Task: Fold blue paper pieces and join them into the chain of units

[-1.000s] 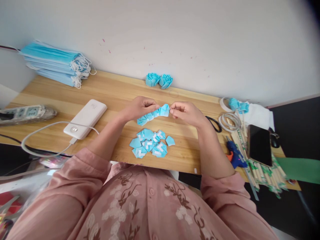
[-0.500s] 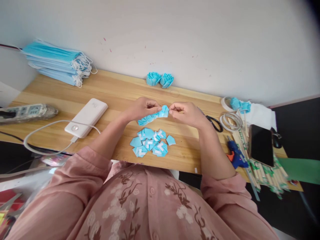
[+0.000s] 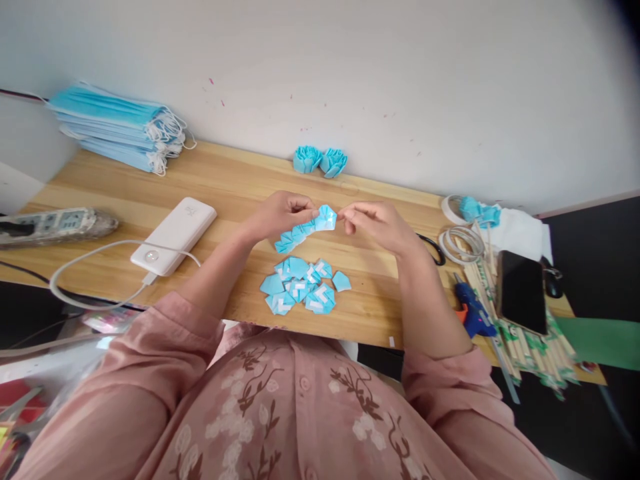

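A curved strip of overlapping blue folded petals (image 3: 303,233) hangs over the wooden table, its end petal raised at the right. My left hand (image 3: 284,212) pinches the strip near that end between thumb and fingers. Just right of the end petal is my right hand (image 3: 367,223), its fingertips closed; whether they touch the petal or hold something small I cannot make out. Below the strip lies a pile of loose blue petals (image 3: 300,285), several with white tape pieces on them. One petal (image 3: 342,281) sits a little apart at the pile's right.
Two finished blue flowers (image 3: 320,161) stand by the wall. At left are stacked face masks (image 3: 115,123), a white power bank (image 3: 175,235) and a power strip (image 3: 55,227). At right lie tape rolls (image 3: 461,243), a blue glue gun (image 3: 473,309), wooden sticks (image 3: 533,350) and a phone (image 3: 522,291).
The strip's end petal has tilted up and shifted slightly left and away from me. My right hand's fingers have curled in differently beside it. The loose petals have not moved.
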Tool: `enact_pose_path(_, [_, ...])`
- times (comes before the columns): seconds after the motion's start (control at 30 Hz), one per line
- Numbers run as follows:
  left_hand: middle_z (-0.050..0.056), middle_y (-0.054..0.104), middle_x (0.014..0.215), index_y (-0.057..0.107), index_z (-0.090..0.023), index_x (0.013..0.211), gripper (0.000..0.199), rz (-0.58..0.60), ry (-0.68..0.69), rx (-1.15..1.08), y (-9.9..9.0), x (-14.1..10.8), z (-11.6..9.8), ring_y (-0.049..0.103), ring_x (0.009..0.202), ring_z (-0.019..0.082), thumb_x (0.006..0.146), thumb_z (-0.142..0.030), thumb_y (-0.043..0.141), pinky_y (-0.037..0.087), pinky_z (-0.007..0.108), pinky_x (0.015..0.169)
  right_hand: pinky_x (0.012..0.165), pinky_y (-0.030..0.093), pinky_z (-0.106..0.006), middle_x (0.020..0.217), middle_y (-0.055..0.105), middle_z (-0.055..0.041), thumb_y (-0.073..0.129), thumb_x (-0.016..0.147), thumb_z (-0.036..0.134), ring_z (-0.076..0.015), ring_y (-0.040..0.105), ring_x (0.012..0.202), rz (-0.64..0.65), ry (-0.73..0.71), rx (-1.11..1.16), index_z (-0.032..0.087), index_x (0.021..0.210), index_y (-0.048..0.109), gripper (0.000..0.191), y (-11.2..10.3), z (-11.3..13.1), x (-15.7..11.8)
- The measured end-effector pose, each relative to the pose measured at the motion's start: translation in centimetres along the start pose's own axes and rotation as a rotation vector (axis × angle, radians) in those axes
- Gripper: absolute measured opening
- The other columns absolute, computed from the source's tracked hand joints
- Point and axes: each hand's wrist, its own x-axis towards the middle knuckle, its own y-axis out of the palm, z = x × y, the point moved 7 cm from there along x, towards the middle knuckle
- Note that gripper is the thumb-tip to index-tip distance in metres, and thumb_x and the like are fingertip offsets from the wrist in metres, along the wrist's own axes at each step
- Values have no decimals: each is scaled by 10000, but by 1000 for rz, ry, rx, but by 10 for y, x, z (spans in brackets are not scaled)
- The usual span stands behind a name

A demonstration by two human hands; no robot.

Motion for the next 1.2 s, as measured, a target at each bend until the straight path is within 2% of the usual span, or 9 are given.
enact_pose_path(0.13, [-10, 542, 622, 638, -135, 726, 354, -8, 0, -27, -1, 0, 1, 456, 581, 89, 840, -469, 602, 334, 215, 534, 786, 492, -306, 817, 717, -52, 571, 900, 538, -170, 646, 785, 9, -5, 127, 188, 806, 696, 383, 3, -4, 3])
enact_pose_path(0.3, [-21, 511, 608, 620, -142, 710, 369, 18, 0, -29, 2, 0, -2, 433, 573, 84, 845, -485, 611, 317, 211, 523, 727, 465, -283, 775, 702, -20, 671, 817, 452, -150, 615, 735, 64, 40, 145, 192, 789, 685, 261, 14, -6, 5])
enact_pose_path(0.4, [-27, 459, 576, 561, -152, 652, 469, 11, 7, -59, 2, 0, -3, 410, 550, 83, 873, -565, 571, 305, 220, 514, 705, 450, -277, 746, 694, -15, 674, 800, 430, -141, 596, 705, 36, 38, 152, 190, 750, 671, 246, 14, -8, 6])
enact_pose_path(0.57, [18, 583, 674, 615, -150, 735, 589, -69, -14, -150, -4, 1, 3, 547, 664, 135, 897, -690, 449, 415, 243, 594, 742, 482, -288, 722, 678, -13, 696, 778, 448, -138, 592, 700, -71, 43, 236, 195, 737, 654, 260, 4, -9, 7])
enact_pose_path(0.67, [21, 622, 716, 656, -143, 782, 519, -60, -45, -187, -2, 3, 10, 571, 688, 137, 833, -654, 586, 432, 241, 602, 743, 493, -288, 714, 666, -9, 709, 765, 460, -134, 588, 693, -116, 50, 292, 198, 743, 651, 269, 0, -10, 7])
enact_pose_path(0.8, [15, 658, 716, 705, -138, 847, 444, -76, -135, -315, 1, 4, 19, 557, 612, 109, 731, -566, 733, 425, 223, 552, 735, 496, -284, 705, 658, -1, 717, 759, 445, -128, 583, 680, -136, 56, 332, 198, 756, 650, 256, -1, -13, 7])
enact_pose_path(0.97, [37, 705, 733, 704, -136, 825, 439, -117, -180, -425, 3, 3, 18, 594, 611, 113, 712, -556, 759, 446, 222, 549, 739, 492, -284, 718, 667, -2, 703, 777, 432, -129, 586, 688, -123, 54, 312, 199, 765, 650, 239, 2, -16, 8])
enact_pose_path(1.2, [41, 701, 677, 682, -132, 784, 419, -169, -227, -398, 0, 1, 20, 587, 569, 110, 711, -539, 748, 415, 196, 498, 711, 453, -269, 726, 679, -5, 656, 814, 404, -126, 584, 690, -139, -8, 190, 190, 759, 650, 221, 0, -14, 9])
